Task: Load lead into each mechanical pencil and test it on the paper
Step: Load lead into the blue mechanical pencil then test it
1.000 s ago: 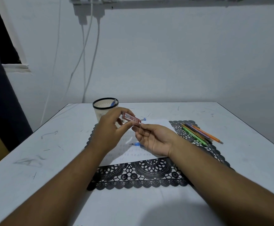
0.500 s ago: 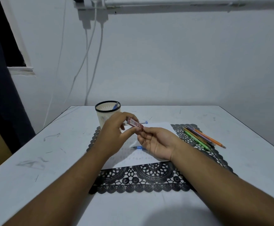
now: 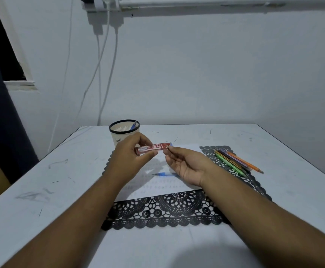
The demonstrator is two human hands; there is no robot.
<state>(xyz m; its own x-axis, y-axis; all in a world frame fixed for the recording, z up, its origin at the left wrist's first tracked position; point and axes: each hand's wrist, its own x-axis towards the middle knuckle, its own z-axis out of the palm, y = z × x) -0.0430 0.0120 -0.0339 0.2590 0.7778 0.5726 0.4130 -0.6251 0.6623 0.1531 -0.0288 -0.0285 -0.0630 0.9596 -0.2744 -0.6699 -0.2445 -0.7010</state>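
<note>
Nearest the camera, two bare forearms reach over the black lace mat (image 3: 163, 215) and meet just above the paper (image 3: 157, 182) lying on it. On that paper, under the right hand (image 3: 186, 167), rests a blue mechanical pencil (image 3: 164, 174), tip pointing left. Above the paper, the left hand (image 3: 130, 157) grasps the red lead case (image 3: 152, 148) by its left end, thumb below and fingers curled over the top, holding it roughly level. The right hand, palm turned up, pinches the case's right end with thumb and fingertip, apparently working the cap. To do this well, the left grip should stay firm and level so no leads spill, while the right eases the cap open gently over the paper. Right of the paper, a bundle of coloured pencils (image 3: 235, 161) lies on the mat. Beyond the paper stands a mesh cup (image 3: 124, 135) with one blue pen (image 3: 133, 126) inside.
</note>
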